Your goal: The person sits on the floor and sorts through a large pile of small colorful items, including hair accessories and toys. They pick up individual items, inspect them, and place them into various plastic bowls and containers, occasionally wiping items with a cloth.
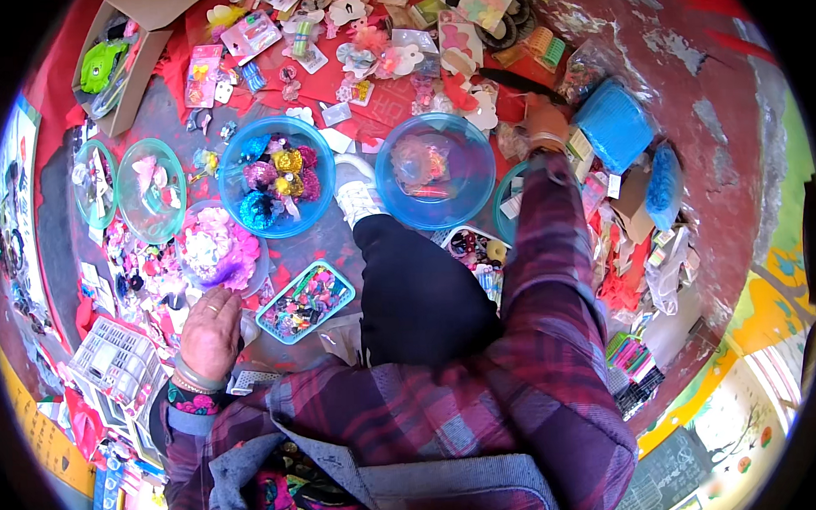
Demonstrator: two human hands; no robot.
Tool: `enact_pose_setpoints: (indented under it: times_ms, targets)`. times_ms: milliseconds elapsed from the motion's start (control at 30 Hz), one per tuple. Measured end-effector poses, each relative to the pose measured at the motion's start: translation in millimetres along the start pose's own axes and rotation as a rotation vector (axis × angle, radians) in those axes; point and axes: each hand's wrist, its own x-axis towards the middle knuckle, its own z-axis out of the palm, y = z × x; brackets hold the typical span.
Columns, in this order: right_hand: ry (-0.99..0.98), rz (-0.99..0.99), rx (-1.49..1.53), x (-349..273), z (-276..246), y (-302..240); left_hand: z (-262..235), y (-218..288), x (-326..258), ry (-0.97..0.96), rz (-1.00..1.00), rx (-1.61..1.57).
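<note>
L hand (210, 332): flat, palm down, fingers loose, resting on the ground cover; grasps nothing. Ring on one finger, bangles at wrist. Just right of it, small teal tray (304, 301) of mixed colourful hair clips. Just ahead, clear bowl of pink/white fabric flowers (217, 251), touching or nearly so. Left & near: white plastic basket (117, 360).

R hand (544, 122): arm stretched far fwd, hand seen from the back, fingers hidden among packets; cannot tell if closed on anything. Appears to touch a long dark strip-like item (519, 83), kind unclear. Right of hand: blue ridged box (614, 126). Near side & left: big blue basin (435, 170) w/ bagged trinkets; teal bowl rim (505, 202) partly under the sleeve.

Between the arms: person's dark-trousered leg, white shoe (359, 195); beyond it blue basin of glittery scrunchies (277, 188).

Risks (judgement): long reach + weight on L hand, so sleeve could drag across the teal bowl or basin rim & tip contents; L hand could shift & knock the clip tray; loose packets near R hand easily scattered.
</note>
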Motion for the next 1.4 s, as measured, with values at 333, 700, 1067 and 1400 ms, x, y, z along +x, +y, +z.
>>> enact_pose_setpoints:
  times_ms: [333, 700, 1067, 1400]
  targets:
    - [-0.322, -0.204, 0.887, -106.9, -17.7, -4.5, -6.1, 2.7, -9.2, 0.02, -0.014, 0.008]
    - [-0.477, -0.049, -0.226, -65.3, 36.6, -17.0, -6.5, -1.0, -13.3, 0.003, -0.009, 0.0]
    - [-0.189, 0.154, 0.09, -64.1, 45.0, -27.5, -4.4, -2.9, -16.3, 0.031, 0.002, -0.005]
    - [0.4, -0.111, 0.952, -118.9, -26.6, 5.0, -8.7, 1.9, -29.1, 0.041, -0.005, -0.002]
